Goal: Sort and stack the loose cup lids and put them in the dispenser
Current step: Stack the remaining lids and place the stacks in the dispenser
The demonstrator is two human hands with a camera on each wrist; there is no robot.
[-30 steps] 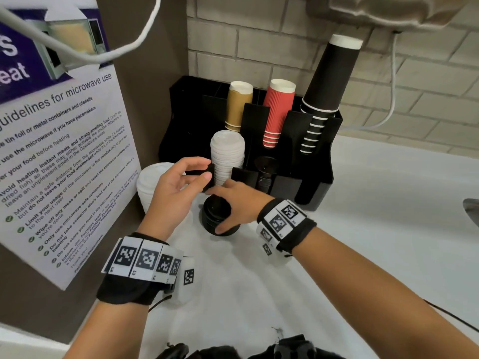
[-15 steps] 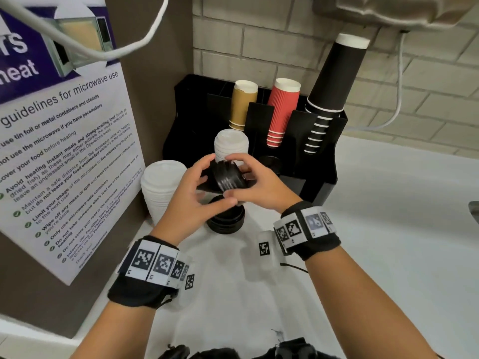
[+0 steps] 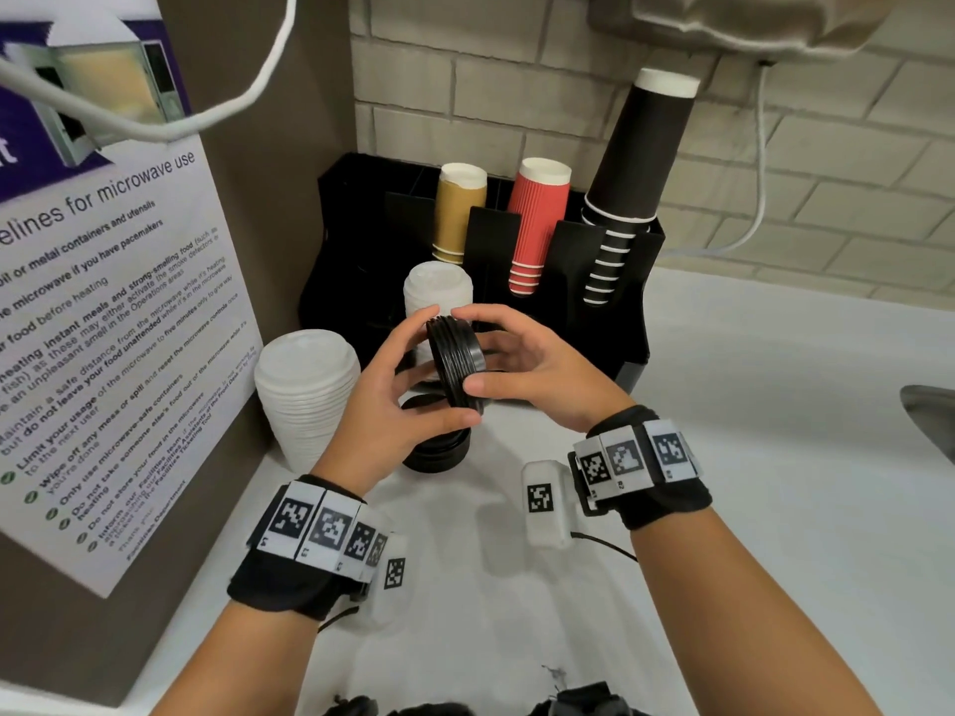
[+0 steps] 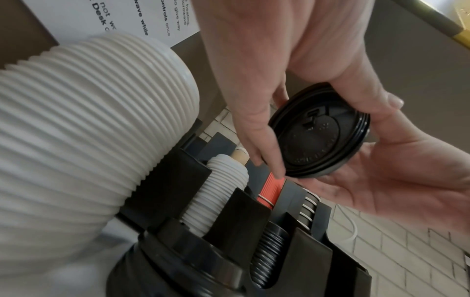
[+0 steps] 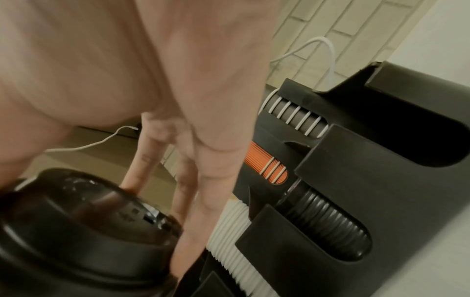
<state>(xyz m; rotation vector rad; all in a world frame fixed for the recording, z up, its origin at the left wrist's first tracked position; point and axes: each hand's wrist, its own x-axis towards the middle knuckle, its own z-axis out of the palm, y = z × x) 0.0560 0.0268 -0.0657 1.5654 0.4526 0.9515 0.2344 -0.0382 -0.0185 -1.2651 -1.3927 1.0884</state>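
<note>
White counter (image 3: 775, 457) runs up to a pale brick wall, and we read it left to right. First comes the microwave notice (image 3: 103, 312), then a tall loose stack of white lids (image 3: 305, 395) standing on the counter, then a low pile of black lids (image 3: 439, 452) just beside it. Above that pile we hold a short stack of black lids (image 3: 457, 361) on edge: our left hand (image 3: 393, 400) curls round its near side, our right hand (image 3: 532, 369) pinches the far rim with thumb and fingertips. Behind stands the black dispenser (image 3: 635, 312) with its cup columns.

We judge the stack could splay or drop a lid if the two-sided squeeze slackens while we turn it, since it is held on edge and only by its rim.

Only the left wrist view shows the embossed face of the outermost lid (image 4: 315, 136). The right wrist view shows the front slot already holding black lids (image 5: 328, 223), which our hands hide from the head camera.
</note>
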